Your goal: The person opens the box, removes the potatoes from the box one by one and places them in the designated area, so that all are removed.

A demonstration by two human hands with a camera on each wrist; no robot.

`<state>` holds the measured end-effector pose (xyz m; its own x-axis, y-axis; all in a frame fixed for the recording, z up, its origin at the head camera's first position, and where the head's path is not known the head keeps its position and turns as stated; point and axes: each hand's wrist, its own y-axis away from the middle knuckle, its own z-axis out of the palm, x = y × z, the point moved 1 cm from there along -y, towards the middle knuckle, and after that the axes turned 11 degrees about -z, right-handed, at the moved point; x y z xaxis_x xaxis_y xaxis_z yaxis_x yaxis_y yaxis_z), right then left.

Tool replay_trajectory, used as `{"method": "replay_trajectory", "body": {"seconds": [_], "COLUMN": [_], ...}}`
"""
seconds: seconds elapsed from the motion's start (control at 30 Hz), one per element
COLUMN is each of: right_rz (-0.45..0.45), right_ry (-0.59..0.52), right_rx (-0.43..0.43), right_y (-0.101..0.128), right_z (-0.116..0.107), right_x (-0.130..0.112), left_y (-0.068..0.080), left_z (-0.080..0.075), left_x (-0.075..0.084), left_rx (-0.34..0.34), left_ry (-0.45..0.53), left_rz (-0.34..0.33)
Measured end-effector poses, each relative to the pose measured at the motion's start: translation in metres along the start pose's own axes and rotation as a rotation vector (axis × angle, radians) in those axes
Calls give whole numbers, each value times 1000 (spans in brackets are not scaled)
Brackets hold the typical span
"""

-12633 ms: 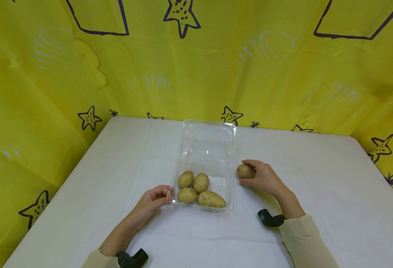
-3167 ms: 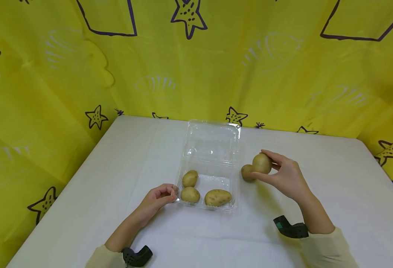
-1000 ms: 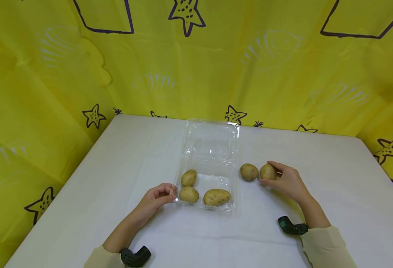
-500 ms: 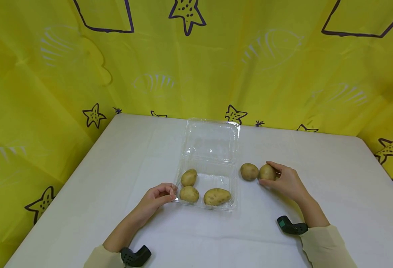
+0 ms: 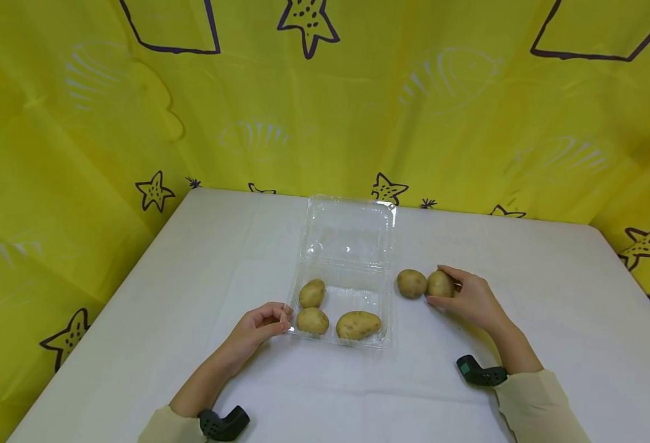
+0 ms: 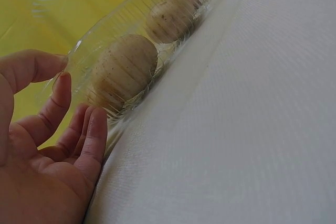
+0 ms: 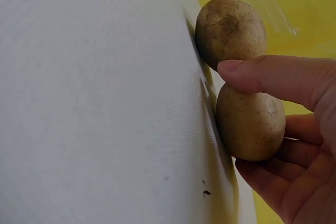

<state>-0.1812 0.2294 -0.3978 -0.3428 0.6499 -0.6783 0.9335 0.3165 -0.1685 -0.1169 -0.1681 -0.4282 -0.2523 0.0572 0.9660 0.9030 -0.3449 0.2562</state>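
A clear plastic clamshell box (image 5: 358,296) lies with its lid raised at the back, holding one long potato (image 5: 358,325) and two smaller ones at its left, an upper potato (image 5: 312,293) and a lower potato (image 5: 312,320). My left hand (image 5: 258,329) pinches the box's left rim between thumb and finger, as the left wrist view shows. To the right of the box, my right hand (image 5: 471,301) holds a potato (image 7: 251,124) by thumb and fingers, down at the table. Left of it sits another potato (image 5: 411,283), touching or nearly touching the held one.
A white cloth covers the table (image 5: 325,394). Yellow curtain (image 5: 336,123) with drawn starfish and fish hangs behind and at both sides. Each wrist wears a black camera, one being the left wrist camera (image 5: 224,424).
Earlier, more potatoes lay in the box; one was lifted out and lowered to the table by my right hand. In the last second that hand slid it slightly left toward the other potato. Left hand unchanged.
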Motion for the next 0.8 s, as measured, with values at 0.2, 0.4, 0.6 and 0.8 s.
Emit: {"method": "replay_trajectory", "body": {"seconds": [0.2, 0.4, 0.6, 0.8], "right_rz": [6, 8, 11, 13], "right_ry": [-12, -27, -25, -24], "right_rx": [-18, -28, -36, -43], "right_y": [-1, -1, 0, 0], "right_z": [-1, -1, -2, -2], "right_x": [-1, -2, -3, 0], "left_y": [0, 0, 1, 1], "left_z": [0, 0, 1, 0], "left_x": [-1, 0, 1, 1], "left_rx": [-6, -4, 0, 6], "left_ry": [7, 4, 5, -2], "left_rz": [1, -1, -7, -11]}}
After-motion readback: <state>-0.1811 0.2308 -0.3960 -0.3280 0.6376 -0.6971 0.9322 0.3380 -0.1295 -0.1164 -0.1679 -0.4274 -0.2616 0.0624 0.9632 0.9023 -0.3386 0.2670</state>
